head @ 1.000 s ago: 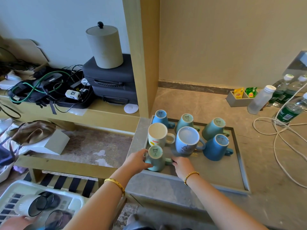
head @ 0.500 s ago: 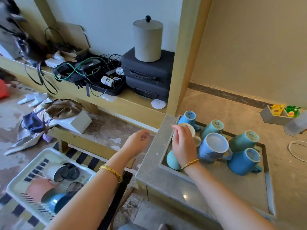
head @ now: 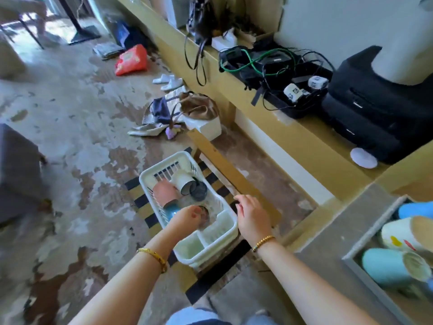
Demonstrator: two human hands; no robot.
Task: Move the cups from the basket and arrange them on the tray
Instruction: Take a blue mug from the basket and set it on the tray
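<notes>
**Left hand down in the basket, right hand beside it**

The left hand [head: 187, 218] reaches into the white basket [head: 228, 233], its fingers [head: 195, 211] curled down over a dark cup [head: 204, 212] near the basket's middle; motion blur hides whether they actually grip it, so I cannot tell. The right hand [head: 254, 218] hovers just past the basket's right rim, fingers released and loosely bent, holding nothing. Each wrist wears a gold bracelet.

Inside the basket, beyond the left hand, lie a pink cup [head: 165, 192], a white cup [head: 184, 181] on its side, a dark cup [head: 199, 192] next to the white one and a blue cup [head: 172, 211] just left of the hand. The basket's near end is split into small compartments.

The basket stands on a yellow and black striped stool [head: 212, 275] on the floor. To the basket's right, at the frame edge, the tray [head: 351, 261] sits on a grey surface [head: 328, 235] and holds a light blue cup [head: 384, 268], a white cup with coloured marks [head: 398, 238] and a blue cup [head: 414, 209]. Beyond the basket, a long yellow shelf [head: 293, 127] carries cables and black cases [head: 375, 106].
</notes>
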